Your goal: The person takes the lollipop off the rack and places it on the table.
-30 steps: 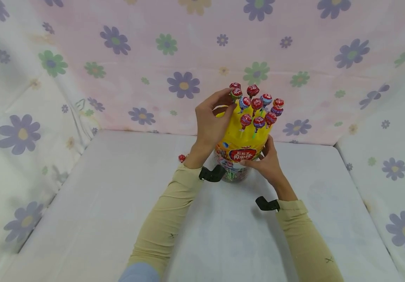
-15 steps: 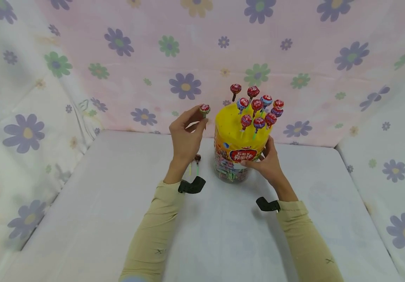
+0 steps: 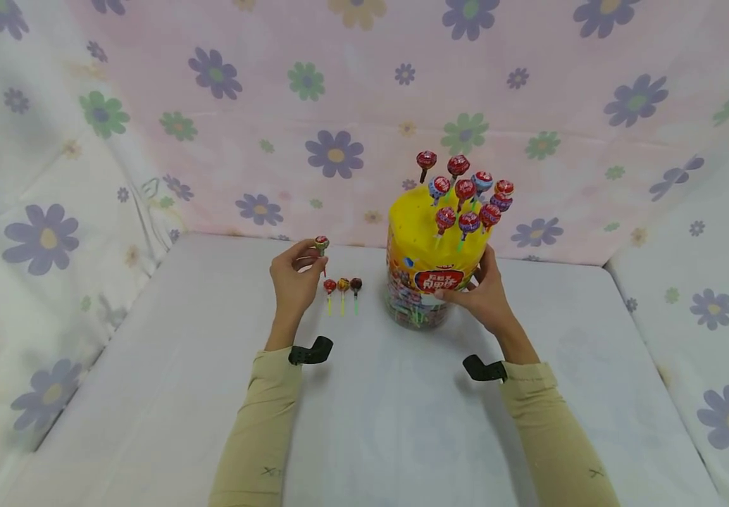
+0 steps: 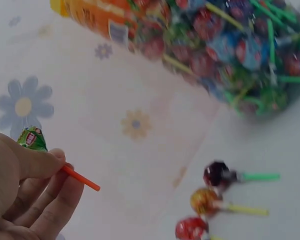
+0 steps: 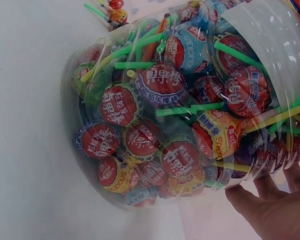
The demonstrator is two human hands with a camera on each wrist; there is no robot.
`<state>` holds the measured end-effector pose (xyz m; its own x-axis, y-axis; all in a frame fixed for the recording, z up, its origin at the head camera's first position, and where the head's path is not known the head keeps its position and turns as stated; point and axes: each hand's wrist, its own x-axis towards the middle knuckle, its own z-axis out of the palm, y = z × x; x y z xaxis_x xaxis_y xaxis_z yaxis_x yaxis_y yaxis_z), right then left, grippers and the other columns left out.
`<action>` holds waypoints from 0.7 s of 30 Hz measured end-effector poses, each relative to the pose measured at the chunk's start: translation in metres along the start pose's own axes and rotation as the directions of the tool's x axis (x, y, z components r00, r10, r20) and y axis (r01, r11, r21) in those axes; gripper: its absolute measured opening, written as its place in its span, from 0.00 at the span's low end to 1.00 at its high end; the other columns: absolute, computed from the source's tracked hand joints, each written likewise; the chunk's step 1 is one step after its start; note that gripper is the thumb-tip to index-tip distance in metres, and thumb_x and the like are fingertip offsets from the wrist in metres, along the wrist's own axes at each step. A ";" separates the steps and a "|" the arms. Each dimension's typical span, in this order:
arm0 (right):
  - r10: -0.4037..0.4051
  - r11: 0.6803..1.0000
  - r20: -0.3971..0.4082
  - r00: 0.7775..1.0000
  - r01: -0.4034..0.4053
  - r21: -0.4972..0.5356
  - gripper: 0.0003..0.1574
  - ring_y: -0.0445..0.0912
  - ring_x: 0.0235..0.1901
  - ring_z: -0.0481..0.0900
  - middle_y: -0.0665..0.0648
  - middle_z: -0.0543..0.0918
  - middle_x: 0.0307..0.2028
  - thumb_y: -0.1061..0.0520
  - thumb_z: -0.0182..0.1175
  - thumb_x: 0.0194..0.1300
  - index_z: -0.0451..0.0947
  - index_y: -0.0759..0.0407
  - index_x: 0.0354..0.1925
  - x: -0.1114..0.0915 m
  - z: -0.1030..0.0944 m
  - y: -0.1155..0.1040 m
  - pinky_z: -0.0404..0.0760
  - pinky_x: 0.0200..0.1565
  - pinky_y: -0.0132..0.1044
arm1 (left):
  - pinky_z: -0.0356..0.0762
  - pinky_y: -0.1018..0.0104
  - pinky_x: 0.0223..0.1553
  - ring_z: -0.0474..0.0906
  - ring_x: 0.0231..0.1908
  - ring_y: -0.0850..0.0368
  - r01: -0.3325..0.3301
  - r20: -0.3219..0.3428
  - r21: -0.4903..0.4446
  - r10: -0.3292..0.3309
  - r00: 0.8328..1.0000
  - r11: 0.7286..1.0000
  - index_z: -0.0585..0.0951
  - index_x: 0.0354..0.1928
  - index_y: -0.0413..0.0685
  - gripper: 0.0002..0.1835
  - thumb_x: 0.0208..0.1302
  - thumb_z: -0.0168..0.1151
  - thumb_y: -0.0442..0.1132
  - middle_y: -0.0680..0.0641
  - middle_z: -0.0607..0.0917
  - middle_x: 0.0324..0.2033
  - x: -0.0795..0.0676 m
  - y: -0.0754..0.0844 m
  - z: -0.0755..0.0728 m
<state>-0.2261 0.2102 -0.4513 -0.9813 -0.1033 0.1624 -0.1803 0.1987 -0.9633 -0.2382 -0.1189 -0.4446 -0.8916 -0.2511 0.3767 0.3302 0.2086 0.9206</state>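
My left hand (image 3: 293, 282) pinches a lollipop (image 3: 322, 242) by its stick. In the left wrist view, its wrapper (image 4: 33, 138) is green and red, and the stick (image 4: 85, 179) is orange-red. Just right of this hand, three lollipops lie in a row on the table: a red one (image 3: 329, 286), an orange-yellow one (image 3: 343, 284) and a dark one (image 3: 356, 284). My right hand (image 3: 486, 299) grips the right side of a big clear jar (image 3: 402, 285), thumb on the front label. Several lollipops (image 3: 446, 219) stand upright in its yellow lid (image 3: 410, 215).
More wrapped lollipops (image 5: 160, 82) with coloured sticks fill the jar. The white-covered table (image 3: 389, 415) meets a pink flowered cloth (image 3: 244, 155) behind the jar, and flowered cloths hang at both sides.
My left hand has drawn a green-wrapped lollipop from the lid's left side and carried it left and down, beside the row on the table. The right hand has stayed on the jar.
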 end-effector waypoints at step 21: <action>0.007 1.000 -0.002 1.000 -0.007 0.006 0.62 0.60 0.72 0.64 0.58 0.65 0.71 0.64 0.75 0.57 0.49 0.46 0.77 -0.001 0.000 -0.001 0.63 0.71 0.65 | 0.84 0.62 0.39 0.87 0.39 0.42 0.310 0.063 0.393 -0.361 0.930 0.866 0.83 0.52 0.29 0.19 0.58 0.69 0.29 0.33 0.88 0.40 -0.019 -0.055 -0.021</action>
<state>-0.2249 0.2098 -0.4508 -0.9827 -0.1003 0.1555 -0.1726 0.1940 -0.9657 -0.2330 -0.1456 -0.5003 -0.9682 -0.2497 0.0114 -0.1120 0.4741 0.8733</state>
